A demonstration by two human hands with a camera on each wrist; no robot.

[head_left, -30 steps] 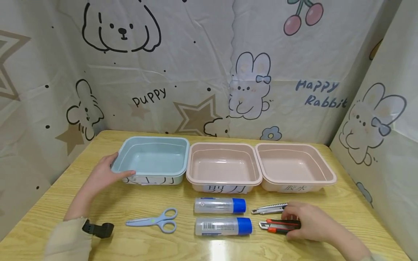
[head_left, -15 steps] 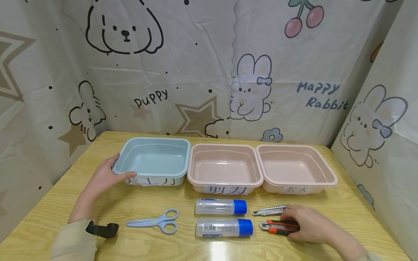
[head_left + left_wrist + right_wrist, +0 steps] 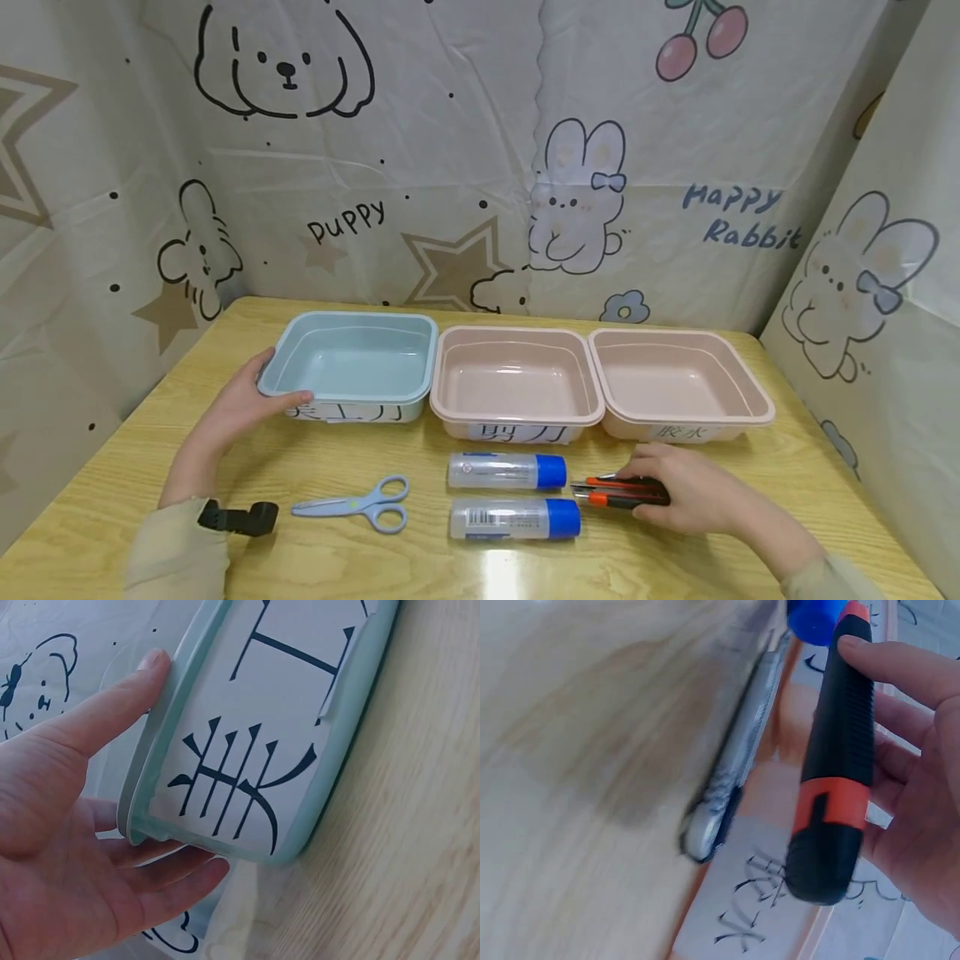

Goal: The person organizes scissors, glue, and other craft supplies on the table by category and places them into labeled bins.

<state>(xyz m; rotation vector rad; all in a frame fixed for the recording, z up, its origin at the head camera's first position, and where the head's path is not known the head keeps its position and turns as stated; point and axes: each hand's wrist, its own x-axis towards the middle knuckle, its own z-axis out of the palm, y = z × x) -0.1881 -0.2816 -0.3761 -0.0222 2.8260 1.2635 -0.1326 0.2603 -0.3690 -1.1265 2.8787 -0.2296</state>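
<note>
My right hand pinches a black-and-red utility knife between thumb and fingers, its blade end pointing left. In the right wrist view a silver utility knife lies on the table beside the held one; from the head it is mostly hidden behind the held knife and fingers. My left hand holds the near left corner of a light blue bin, thumb on the front rim and fingers around the side. In the left wrist view a paper label with black characters covers the bin's front.
Two pink bins, one in the middle and one at right, stand beside the blue one, both labelled. Two clear glue bottles, one farther and one nearer, have blue caps. Light blue scissors lie at left.
My right hand has taken the black-and-red knife up from its place and moved it left and away from me, over the silver knife. The left hand stays on the blue bin.
</note>
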